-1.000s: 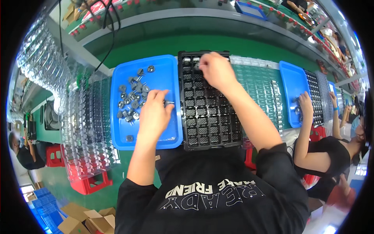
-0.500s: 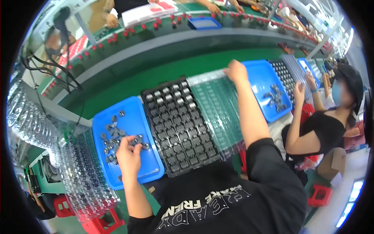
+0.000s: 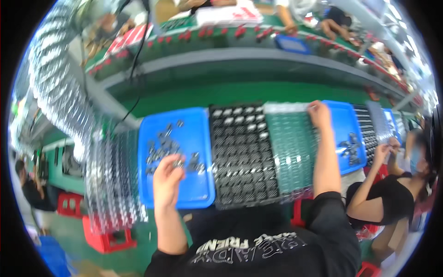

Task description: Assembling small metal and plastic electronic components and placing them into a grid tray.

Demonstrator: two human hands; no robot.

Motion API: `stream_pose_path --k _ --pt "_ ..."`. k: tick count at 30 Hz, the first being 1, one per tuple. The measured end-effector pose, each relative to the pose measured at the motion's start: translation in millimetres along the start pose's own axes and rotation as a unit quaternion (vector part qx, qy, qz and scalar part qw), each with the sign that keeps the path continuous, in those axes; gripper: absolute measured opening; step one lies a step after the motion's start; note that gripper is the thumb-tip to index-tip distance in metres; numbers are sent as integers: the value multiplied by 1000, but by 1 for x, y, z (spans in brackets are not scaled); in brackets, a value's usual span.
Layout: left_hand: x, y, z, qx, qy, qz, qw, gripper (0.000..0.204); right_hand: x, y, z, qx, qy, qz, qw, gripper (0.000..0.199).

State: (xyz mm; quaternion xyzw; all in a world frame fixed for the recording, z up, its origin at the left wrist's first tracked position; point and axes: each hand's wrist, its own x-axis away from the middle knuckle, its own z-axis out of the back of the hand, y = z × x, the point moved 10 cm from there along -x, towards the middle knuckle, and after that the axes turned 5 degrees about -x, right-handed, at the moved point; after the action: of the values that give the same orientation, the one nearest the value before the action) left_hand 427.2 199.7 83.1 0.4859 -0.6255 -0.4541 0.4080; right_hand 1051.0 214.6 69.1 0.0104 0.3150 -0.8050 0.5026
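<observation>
Head view — left hand [image 3: 167, 183] pinches a metal part [image 3: 179, 163]; right hand [image 3: 319, 115] — can't tell its grip.

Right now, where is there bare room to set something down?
In the left blue tray: its near right part, between the left hand and the black tray, and its far right corner. The green strip beyond the black tray looks bare. It is crowded beyond the left hand, where grey parts lie.

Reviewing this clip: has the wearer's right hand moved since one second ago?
Yes: rightward, from over the far end of the black tray to the far right corner of the clear tray; right hand.
</observation>
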Motion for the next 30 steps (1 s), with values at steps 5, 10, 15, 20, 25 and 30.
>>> stream_pose_path --k 5,10,15,20,25,30 --pt "1 10 -33 134 -42 42 989 39 -1 -18 23 47 17 49 998 13" --pt "7 15 -66 190 -109 31 975 36 44 -125 25 -220 0 23 975 16" --pt "16 20 -89 133 -112 -13 985 36 166 -289 29 -545 -177 28 819 15" --pt "24 13 -111 117 -125 -18 985 47 214 -358 53 -405 -91 229 881 26" --pt "27 19 -112 142 -116 -29 983 48 218 -364 44 -448 -95 255 851 28" --pt "28 21 -102 112 -95 -41 988 47 231 -374 50 -356 -54 316 878 29"
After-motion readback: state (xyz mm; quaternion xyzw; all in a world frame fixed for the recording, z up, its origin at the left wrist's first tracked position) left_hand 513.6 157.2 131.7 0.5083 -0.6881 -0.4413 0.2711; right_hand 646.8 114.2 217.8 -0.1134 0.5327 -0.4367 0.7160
